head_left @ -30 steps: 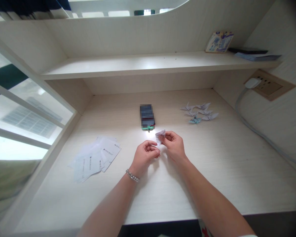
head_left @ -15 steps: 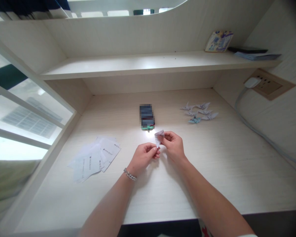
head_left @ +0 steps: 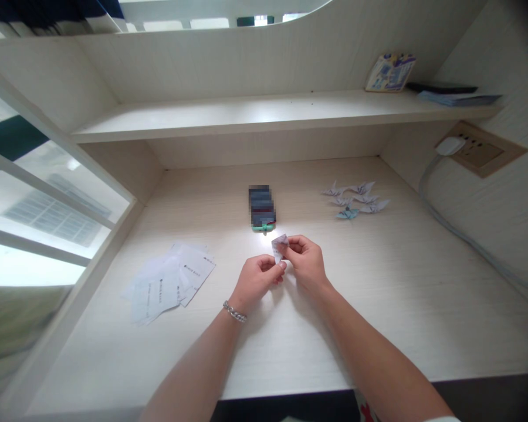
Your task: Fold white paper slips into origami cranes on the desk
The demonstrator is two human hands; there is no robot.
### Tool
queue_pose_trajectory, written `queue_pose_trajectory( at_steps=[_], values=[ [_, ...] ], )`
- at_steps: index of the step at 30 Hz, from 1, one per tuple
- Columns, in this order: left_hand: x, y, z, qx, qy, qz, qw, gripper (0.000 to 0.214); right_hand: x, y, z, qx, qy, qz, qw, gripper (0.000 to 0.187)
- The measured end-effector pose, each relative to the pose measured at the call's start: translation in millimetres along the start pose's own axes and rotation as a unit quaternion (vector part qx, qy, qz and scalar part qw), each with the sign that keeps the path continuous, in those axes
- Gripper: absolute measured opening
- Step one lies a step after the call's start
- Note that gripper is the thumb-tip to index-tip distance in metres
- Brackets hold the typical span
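Paper (head_left: pixel 280 245) sits pinched between left hand (head_left: pixel 257 281) and right hand (head_left: pixel 307 262), fingertips closed on it (raised off the desk (head_left: pixel 378 305), seemingly for creasing); cranes (head_left: pixel 356 199) lie beyond the right hand.

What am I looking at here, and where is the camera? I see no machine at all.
There is no machine. A person wears a camera on the head, and it looks down at their own two bare hands. The left hand and the right hand pinch a small folded paper between them above a pale desk. On the desk lie loose paper sheets at the left, a dark blurred object beyond the hands, and a cluster of folded paper figures at the right. The shelf above bears a colourful booklet.
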State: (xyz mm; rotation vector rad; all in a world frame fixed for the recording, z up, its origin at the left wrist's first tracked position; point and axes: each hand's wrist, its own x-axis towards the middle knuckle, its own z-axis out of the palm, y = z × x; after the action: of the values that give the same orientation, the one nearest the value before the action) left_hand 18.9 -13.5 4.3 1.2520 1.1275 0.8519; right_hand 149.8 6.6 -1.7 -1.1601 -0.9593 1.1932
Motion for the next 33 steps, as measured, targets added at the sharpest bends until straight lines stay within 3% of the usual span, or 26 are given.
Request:
queue_pose_trajectory(
  at_steps=[9,18,33],
  values=[
    [0.5,-2.7,0.8,-0.015,-0.02,0.006,1.0,0.026,1.8,0.9,-1.1,0.017,0.027,-0.006,0.999,0.027],
    [-1.1,-2.2,3.7,0.077,0.07,0.043,0.994,0.029,0.4,0.0,0.0,0.024,0.032,0.018,0.999,0.029],
    [0.9,-4.4,-0.4,0.111,0.102,0.052,0.987,0.027,0.6,-1.6,-2.1,-0.02,0.003,0.059,0.998,0.029]
  ],
)
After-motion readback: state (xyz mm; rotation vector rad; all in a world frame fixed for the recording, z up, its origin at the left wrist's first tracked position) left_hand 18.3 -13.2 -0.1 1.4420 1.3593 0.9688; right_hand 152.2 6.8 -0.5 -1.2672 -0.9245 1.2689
